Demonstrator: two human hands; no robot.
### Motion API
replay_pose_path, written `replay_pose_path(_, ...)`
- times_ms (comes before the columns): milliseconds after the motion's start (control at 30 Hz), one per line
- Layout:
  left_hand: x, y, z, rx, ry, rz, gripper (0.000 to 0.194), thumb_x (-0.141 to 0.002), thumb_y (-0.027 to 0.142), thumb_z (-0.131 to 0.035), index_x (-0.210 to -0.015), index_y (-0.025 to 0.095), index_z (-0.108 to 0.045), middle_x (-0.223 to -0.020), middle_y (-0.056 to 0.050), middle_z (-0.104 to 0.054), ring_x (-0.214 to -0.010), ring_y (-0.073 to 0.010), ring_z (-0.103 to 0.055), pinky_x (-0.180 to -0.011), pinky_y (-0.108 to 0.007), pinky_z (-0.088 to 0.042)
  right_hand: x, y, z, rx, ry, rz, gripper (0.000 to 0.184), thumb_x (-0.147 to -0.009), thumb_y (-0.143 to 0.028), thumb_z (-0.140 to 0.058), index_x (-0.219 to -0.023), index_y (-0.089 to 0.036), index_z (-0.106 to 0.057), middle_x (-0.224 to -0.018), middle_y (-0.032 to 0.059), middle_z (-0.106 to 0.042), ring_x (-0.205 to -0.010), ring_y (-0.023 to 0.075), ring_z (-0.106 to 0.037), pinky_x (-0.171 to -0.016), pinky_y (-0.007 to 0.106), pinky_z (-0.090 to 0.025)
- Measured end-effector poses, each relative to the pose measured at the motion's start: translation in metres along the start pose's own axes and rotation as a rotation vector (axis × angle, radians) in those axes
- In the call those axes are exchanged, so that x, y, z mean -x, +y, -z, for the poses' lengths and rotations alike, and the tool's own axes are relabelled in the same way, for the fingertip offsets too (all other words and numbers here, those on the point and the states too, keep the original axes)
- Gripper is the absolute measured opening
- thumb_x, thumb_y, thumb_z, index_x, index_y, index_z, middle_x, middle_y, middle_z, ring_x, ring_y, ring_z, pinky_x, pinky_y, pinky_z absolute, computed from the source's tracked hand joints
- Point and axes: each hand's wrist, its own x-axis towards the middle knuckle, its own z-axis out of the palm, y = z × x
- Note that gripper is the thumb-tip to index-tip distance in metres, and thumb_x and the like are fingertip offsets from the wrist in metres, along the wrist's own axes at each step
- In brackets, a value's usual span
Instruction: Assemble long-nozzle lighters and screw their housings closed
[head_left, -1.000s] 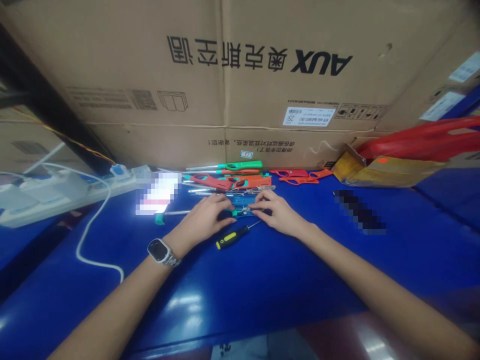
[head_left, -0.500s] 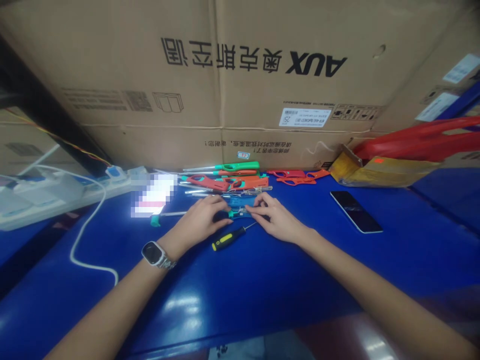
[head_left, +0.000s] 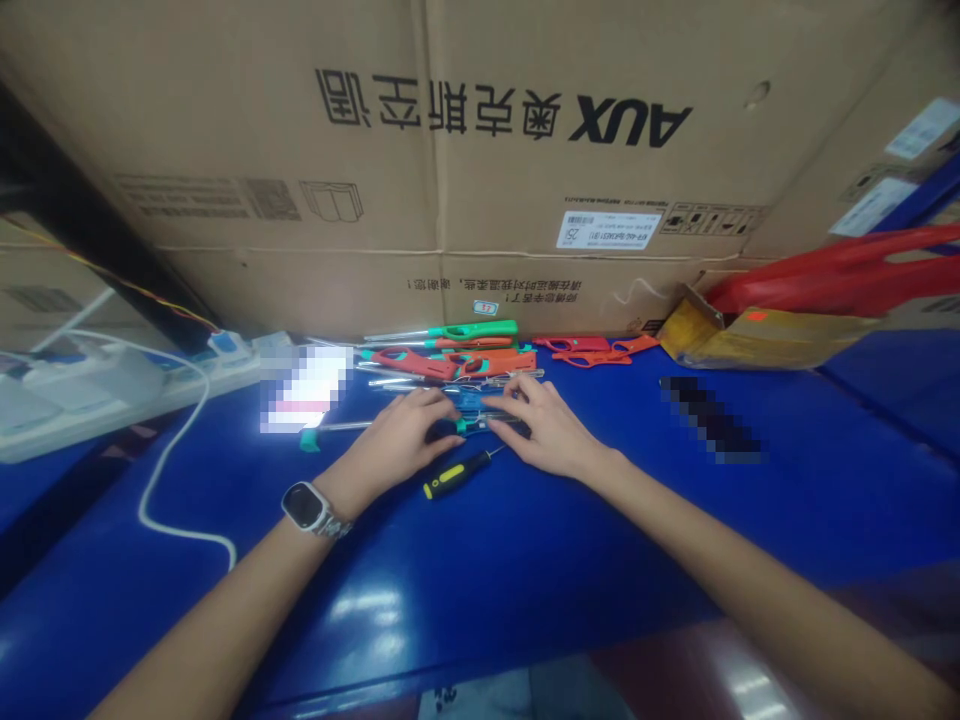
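Note:
Between my hands on the table lies an opened blue gas lighter [head_left: 471,401], partly hidden by fingers, with a small green part and clear inner pieces showing. Its metal tube appears to run left under my left hand [head_left: 415,432] toward a green tip [head_left: 309,440]. My left hand, wearing a watch, is closed on the lighter near the green part. My right hand [head_left: 551,428] grips the lighter's other end with thumb and fingers. Just in front lies a black and yellow screwdriver [head_left: 456,475], its shaft pointing toward my right hand.
Behind the hands lie several orange and green lighters [head_left: 480,331] and red-orange casing halves [head_left: 596,349]. A bright phone screen [head_left: 311,388] and a white power strip [head_left: 150,390] sit left. A dark phone [head_left: 712,418] and a taped box [head_left: 780,341] are right. A large carton [head_left: 495,190] stands behind.
My right hand's fingers have shifted slightly left and spread a little over the lighter. My left hand holds its place. The screwdriver stays put.

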Motion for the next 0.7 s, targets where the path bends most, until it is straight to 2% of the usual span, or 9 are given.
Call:
replay_pose_path(133,0.000,0.002,0.001,0.013,0.004,0.003,0.019,-0.093,0.036,-0.062,-0.105,0.022,-0.063,-0.108,-0.005,-0.062,-0.105,-0.0241,-0.059,-0.091,-0.039,-0.049,-0.005,-0.009,0.001,0.109,-0.060,0.067,0.037,-0.101,-0.042,-0.046,-0.122,-0.023,-0.068,-0.110,0.0115,-0.056,-0.105,0.0248,-0.053,-0.088,0.041,-0.038)
replay_pose_path(267,-0.001,0.006,0.003,0.020,-0.002,0.008,0.018,-0.092,0.035,-0.063,-0.105,0.022,-0.064,-0.106,-0.005,-0.063,-0.104,-0.0243,-0.059,-0.090,-0.039,-0.049,-0.003,-0.013,0.000,0.148,-0.077,0.055,0.038,-0.103,-0.040,-0.041,-0.124,-0.021,-0.067,-0.106,0.0114,-0.058,-0.101,0.0237,-0.053,-0.084,0.039,-0.036)
replay_pose_path(533,-0.001,0.007,0.004,-0.007,-0.015,0.000,0.019,-0.093,0.036,-0.061,-0.106,0.022,-0.063,-0.107,-0.006,-0.063,-0.105,-0.0251,-0.060,-0.090,-0.040,-0.050,0.003,-0.010,-0.002,0.103,-0.057,0.037,0.040,-0.102,-0.042,-0.042,-0.128,-0.022,-0.065,-0.106,0.0126,-0.058,-0.102,0.0248,-0.053,-0.082,0.039,-0.037)
replay_pose_path(700,-0.001,0.007,0.003,-0.013,-0.006,0.002,0.019,-0.092,0.036,-0.062,-0.106,0.023,-0.063,-0.110,-0.006,-0.064,-0.106,-0.0252,-0.060,-0.090,-0.040,-0.049,0.004,-0.006,-0.005,0.039,0.004,0.013,0.032,-0.100,-0.031,-0.047,-0.124,-0.023,-0.066,-0.107,0.0107,-0.059,-0.102,0.0238,-0.055,-0.082,0.039,-0.037)
